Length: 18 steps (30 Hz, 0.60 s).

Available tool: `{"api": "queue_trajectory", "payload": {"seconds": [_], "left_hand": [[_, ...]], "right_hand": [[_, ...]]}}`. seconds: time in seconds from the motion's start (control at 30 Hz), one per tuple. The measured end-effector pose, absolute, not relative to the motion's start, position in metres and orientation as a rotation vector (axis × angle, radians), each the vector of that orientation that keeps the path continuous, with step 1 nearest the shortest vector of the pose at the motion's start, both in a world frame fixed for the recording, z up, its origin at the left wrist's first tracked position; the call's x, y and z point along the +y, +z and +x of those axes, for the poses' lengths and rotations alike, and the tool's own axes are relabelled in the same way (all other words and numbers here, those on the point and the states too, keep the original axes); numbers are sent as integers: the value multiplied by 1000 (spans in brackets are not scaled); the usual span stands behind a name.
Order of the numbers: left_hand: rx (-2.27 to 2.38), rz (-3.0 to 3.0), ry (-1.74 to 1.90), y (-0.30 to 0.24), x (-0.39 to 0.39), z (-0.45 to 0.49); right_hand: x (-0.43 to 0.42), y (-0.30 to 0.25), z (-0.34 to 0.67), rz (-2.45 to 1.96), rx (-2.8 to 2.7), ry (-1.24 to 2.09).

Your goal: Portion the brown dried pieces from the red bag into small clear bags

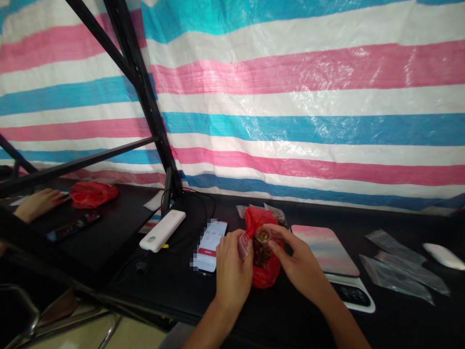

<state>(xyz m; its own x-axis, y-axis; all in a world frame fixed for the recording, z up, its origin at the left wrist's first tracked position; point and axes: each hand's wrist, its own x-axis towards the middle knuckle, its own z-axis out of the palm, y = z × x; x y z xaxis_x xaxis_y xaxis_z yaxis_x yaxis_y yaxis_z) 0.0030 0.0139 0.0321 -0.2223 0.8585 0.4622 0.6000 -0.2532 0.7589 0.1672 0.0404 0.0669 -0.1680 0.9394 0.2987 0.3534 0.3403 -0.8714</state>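
Note:
A small round see-through cup (pixel 263 235) with brownish bits in it is pinched between the thumb and fingers of my right hand (pixel 294 249). Below it, a red plastic bag (pixel 267 277) lies open, showing many small dark brown pieces (pixel 260 255) inside. My left hand (pixel 234 261) is closed on a small transparent plastic bag (pixel 244 244), to the left of the cup. What the brown pieces are is too small to tell. Behind the red bag lies another transparent bag (pixel 276 213) with dark contents.
Left of my hands are a phone (pixel 212 247) showing a timer and a white power bank (pixel 162 231). A kitchen scale (pixel 350 293) with a pastel top, flat plastic bags (pixel 395 278) and a white object (pixel 443 256) lie right. Beyond the black frame (pixel 152 116), another person's hand (pixel 39 203) rests near a red bag (pixel 93 193).

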Motion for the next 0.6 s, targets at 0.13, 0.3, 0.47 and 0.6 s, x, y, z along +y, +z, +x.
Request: {"api": "queue_trajectory", "payload": {"seconds": [0.13,0.3,0.47,0.6], "left_hand": [[1832,1992,1320,34,11,2],[1878,2145,1226,32,9,2],[1883,2114,1274,27,7,4],[1875,1991,1314,29,5,4]], "right_hand": [[32,74,162,-1109,-1822,817],[26,75,156,-1057,-1972,730],[25,68,153,-954,-2089,423],[22,70,148,-842,-2133,211]]}}
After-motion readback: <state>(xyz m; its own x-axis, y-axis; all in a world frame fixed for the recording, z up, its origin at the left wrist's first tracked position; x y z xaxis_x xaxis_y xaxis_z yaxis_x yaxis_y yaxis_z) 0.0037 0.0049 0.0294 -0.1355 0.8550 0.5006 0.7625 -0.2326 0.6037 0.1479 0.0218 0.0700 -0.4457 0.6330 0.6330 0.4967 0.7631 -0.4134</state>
